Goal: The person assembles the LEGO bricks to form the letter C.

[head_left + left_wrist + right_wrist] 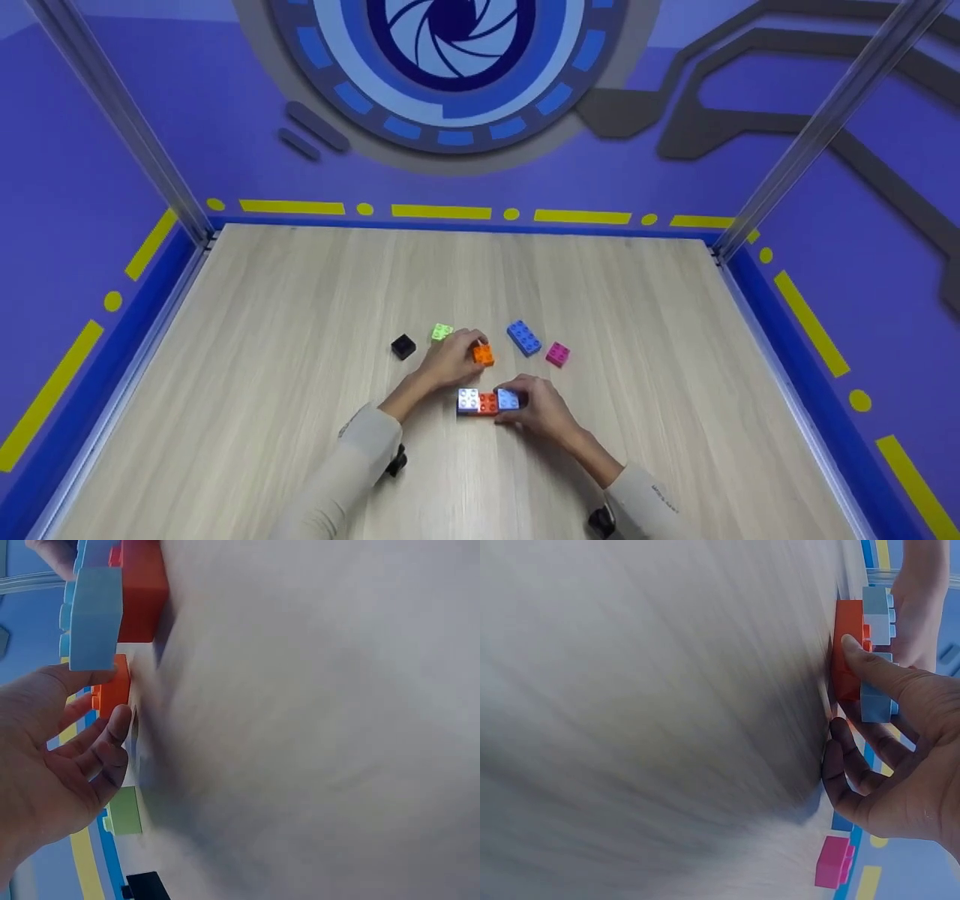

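Near the table's middle, my left hand [451, 360] pinches a small orange brick [484, 355] between thumb and fingers, just behind a built stack. That stack is a long red brick [487, 403] with one light blue brick [469, 399] on its left end and another blue brick [508, 400] on its right end. My right hand [546, 409] grips the stack's right end. In the right wrist view its thumb [877, 669] lies across the red brick's side and the blue brick. A lime green brick [441, 331] lies by the left hand's knuckles.
To the left of the lime brick sits a black brick [403, 346]. Further back on the right are a long blue brick [523, 338] and a magenta brick [557, 354]. Blue printed walls enclose the wooden table [300, 300] at the back and sides.
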`<state>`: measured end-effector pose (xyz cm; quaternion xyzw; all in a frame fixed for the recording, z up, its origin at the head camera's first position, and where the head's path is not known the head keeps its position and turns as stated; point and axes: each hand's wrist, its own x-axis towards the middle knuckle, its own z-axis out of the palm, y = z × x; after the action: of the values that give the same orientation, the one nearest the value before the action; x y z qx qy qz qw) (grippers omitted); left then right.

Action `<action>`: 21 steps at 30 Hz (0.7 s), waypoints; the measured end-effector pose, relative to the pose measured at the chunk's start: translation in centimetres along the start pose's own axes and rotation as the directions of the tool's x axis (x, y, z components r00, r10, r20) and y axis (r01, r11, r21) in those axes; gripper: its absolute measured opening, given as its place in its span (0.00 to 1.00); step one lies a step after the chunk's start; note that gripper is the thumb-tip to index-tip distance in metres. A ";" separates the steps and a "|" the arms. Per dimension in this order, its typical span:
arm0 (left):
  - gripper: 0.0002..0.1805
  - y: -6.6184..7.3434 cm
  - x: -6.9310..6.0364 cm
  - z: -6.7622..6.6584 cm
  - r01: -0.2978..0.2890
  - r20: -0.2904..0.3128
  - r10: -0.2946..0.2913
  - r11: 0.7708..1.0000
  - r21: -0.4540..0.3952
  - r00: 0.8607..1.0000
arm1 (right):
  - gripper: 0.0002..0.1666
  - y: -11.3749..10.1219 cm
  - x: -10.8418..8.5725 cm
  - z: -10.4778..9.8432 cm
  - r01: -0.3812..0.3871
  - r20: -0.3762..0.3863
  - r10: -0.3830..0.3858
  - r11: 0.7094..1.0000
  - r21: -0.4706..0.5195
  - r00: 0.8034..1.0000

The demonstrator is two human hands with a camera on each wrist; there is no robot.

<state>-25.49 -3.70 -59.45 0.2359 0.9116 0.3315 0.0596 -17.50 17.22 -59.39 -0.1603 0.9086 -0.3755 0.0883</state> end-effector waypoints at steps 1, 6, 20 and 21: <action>0.22 -0.1 -0.4 0.0 0.001 0.002 -0.001 1.000 0.006 1.000 | 0.24 0.0 0.0 0.0 -0.001 -0.001 0.001 1.000 0.001 1.000; 0.22 -0.5 -2.1 -0.6 0.000 0.004 0.000 1.000 -0.004 1.000 | 0.23 -0.1 0.0 0.1 -0.011 -0.001 0.011 1.000 0.007 1.000; 0.19 0.0 -5.5 -2.9 -0.075 0.061 0.094 0.965 -0.253 0.994 | 0.23 -0.1 0.9 -0.4 -0.044 -0.006 0.044 0.999 -0.005 0.999; 0.19 0.1 -5.6 -3.0 -0.077 0.069 0.097 0.965 -0.250 0.993 | 0.23 -0.1 1.0 -0.4 -0.046 -0.006 0.046 0.999 -0.004 0.999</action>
<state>-21.29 -8.04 -57.36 0.2795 0.8489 0.4346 0.1107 -18.52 17.05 -59.05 -0.1385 0.9130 -0.3721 0.0939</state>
